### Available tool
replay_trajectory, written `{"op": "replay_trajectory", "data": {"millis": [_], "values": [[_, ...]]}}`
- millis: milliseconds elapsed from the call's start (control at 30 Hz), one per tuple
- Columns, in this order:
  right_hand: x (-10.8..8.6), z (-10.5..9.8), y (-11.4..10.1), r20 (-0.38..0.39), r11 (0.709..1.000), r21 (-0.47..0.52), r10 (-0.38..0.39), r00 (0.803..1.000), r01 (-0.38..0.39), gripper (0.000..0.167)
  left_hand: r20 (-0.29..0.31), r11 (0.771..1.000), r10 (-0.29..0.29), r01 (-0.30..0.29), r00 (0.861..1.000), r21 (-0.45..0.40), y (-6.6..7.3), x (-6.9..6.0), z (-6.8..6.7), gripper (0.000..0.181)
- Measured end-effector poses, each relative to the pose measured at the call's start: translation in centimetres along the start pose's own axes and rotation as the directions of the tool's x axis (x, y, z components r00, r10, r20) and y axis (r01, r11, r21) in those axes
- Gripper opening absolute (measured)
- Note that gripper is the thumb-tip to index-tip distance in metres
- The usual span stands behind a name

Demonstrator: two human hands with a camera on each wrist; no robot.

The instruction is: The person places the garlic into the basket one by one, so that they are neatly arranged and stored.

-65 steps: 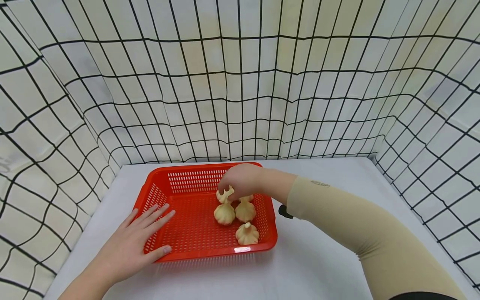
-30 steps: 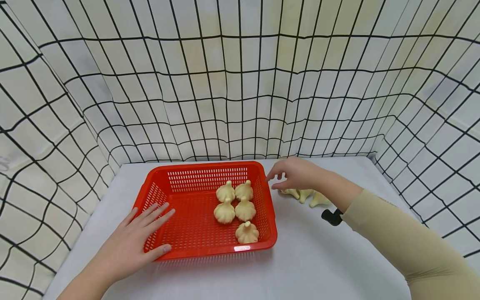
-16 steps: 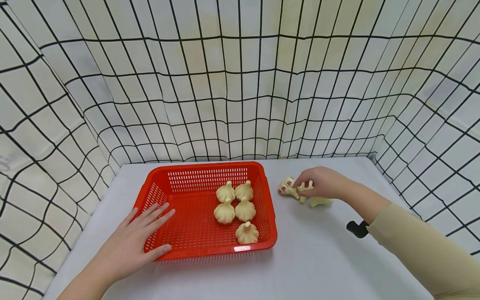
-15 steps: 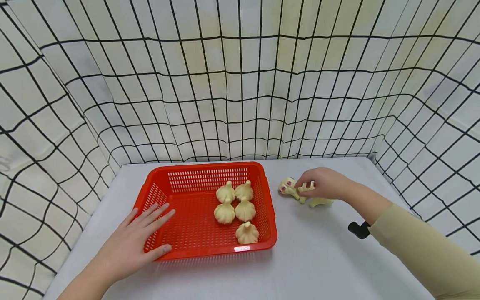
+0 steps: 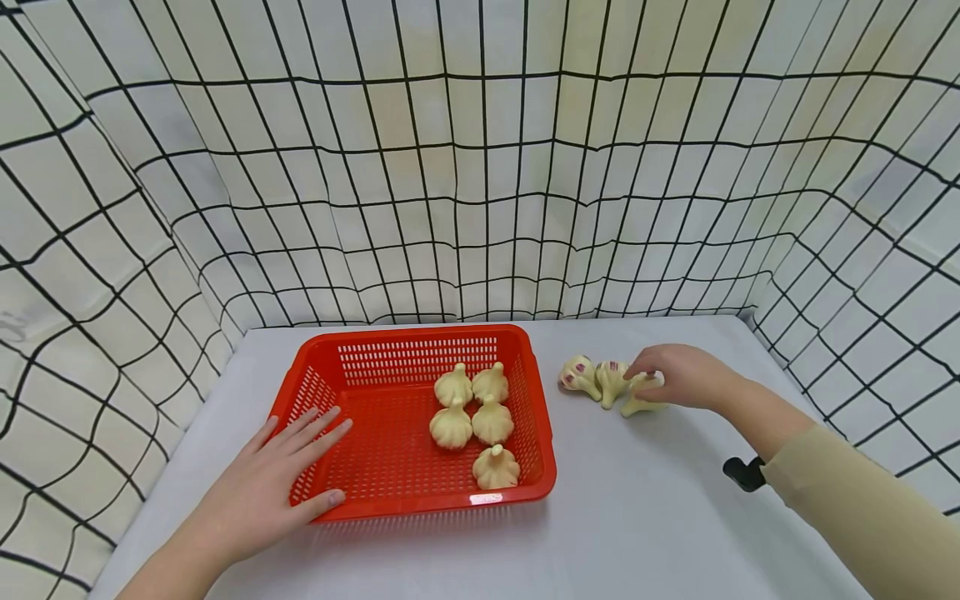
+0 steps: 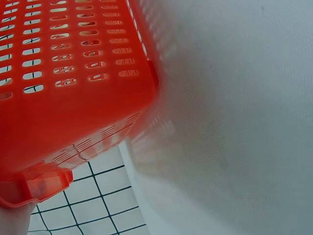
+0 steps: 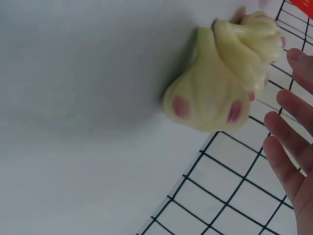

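White table, one: is spreading across the foreground. Black netting, wide-meshed, one: is rising behind the table and along both sides, its cords bowing in places. White backing, one: is showing through the netting, bearing faint yellowish patches in its upper part.

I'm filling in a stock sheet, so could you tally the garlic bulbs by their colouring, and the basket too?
Plain cream garlic bulbs: 5
Purple-marked garlic bulbs: 3
Red slotted basket: 1
Total: 9
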State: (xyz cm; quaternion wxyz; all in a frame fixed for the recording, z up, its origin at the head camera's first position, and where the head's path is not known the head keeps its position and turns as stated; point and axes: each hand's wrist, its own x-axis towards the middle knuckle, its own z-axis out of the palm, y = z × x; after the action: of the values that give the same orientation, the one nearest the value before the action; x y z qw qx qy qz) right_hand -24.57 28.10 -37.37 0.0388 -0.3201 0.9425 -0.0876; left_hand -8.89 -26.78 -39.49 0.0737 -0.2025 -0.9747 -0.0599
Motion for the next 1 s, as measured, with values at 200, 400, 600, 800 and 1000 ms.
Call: {"op": "replay_trajectory", "data": {"millis": [200,400,600,800,1000], "values": [[-0.7,0.8,1.1,-0.02,0.999,-0.035,0.009,1.0,-0.01,0.025,-0.004,1.0,0.002,-0.002,1.0,-0.002,0.1,0.1,-0.1,0.079],[-1.2,1.8,2.4,-0.017,0.997,-0.08,0.023,1.0,-0.024,0.031,-0.001,1.0,0.006,-0.006,1.0,0.001,0.0,0.1,-0.1,0.078],[-1.4,2.5,3.0,-0.01,0.996,-0.076,0.052,0.999,-0.053,0.034,0.004,1.0,0.002,-0.002,1.0,0.006,0.0,0.2,0.0,0.079],[-1.3,3.1,3.2,-0.007,0.995,-0.063,0.08,0.997,-0.081,0.037,0.018,1.0,-0.015,0.015,1.0,0.0,0.0,0.1,0.0,0.08],[-1.3,3.6,3.3,-0.008,0.995,-0.036,0.092,0.996,-0.092,0.044,0.01,1.0,-0.015,0.015,1.0,-0.003,0.0,0.1,0.0,0.079]]}}
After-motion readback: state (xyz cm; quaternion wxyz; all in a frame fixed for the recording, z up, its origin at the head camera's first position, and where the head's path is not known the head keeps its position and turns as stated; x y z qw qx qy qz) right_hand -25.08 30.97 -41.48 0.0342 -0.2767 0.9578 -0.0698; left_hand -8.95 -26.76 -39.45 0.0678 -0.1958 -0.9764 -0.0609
